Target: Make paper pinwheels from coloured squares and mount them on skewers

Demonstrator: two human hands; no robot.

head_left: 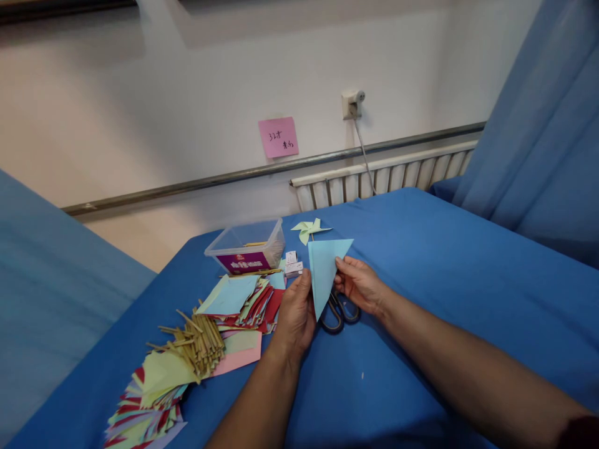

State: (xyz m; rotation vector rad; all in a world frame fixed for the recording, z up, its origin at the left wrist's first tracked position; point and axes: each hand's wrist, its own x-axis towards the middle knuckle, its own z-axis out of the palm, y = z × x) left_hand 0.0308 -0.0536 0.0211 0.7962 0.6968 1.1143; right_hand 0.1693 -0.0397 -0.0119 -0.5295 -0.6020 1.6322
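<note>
A light blue sheet of paper [324, 269], folded into a triangle, is held up between both hands above the table. My left hand [298, 312] grips its left edge, thumb in front. On the slanted right edge, my right hand [359, 282] pinches the paper between thumb and fingers. Behind and below the paper lie scissors [333, 324]; their dark handles show and their blades are hidden. A pale green paper pinwheel [309, 229] lies just beyond the paper.
Left of my hands are stacks of coloured paper [234, 296], a heap of short sticks [201, 346] and more fanned paper [150, 405]. A clear plastic box [253, 243] and small white boxes [293, 265] stand behind. The blue-covered table [444, 299] reaches a radiator [388, 178].
</note>
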